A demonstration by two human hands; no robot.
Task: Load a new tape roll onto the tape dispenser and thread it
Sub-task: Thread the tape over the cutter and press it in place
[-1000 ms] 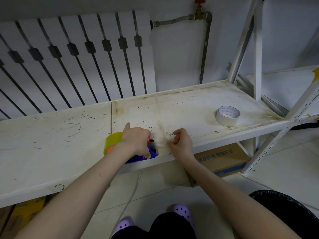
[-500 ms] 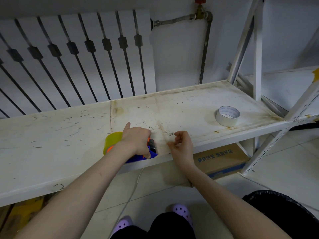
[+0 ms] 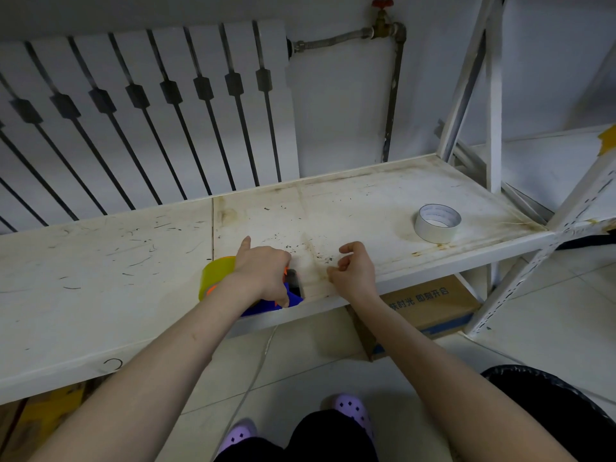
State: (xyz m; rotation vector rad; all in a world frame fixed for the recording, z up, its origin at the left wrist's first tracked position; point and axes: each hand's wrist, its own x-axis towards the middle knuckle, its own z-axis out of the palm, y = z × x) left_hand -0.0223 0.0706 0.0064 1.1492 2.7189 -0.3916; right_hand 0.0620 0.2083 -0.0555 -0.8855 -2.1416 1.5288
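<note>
A blue and orange tape dispenser (image 3: 266,305) lies at the front edge of the white shelf (image 3: 100,278), with a yellowish tape roll (image 3: 213,275) mounted on it. My left hand (image 3: 263,271) grips the dispenser from above and hides most of it; the thumb sticks up. Just to the right, my right hand (image 3: 353,275) hovers over the shelf's front edge. Its fingers are loosely curled and apart, and I see nothing between them. No tape strip shows between the hands.
A white tape roll (image 3: 437,225) stands on the shelf at the right. Shelf uprights (image 3: 493,95) rise at the right end. Under the shelf sits a cardboard box (image 3: 430,305); a black bin (image 3: 566,411) stands at the lower right. A radiator (image 3: 150,111) lines the wall behind.
My right hand's pinched fingers have loosened and spread, the index finger lifting. My left hand and the dispenser have stayed in place.
</note>
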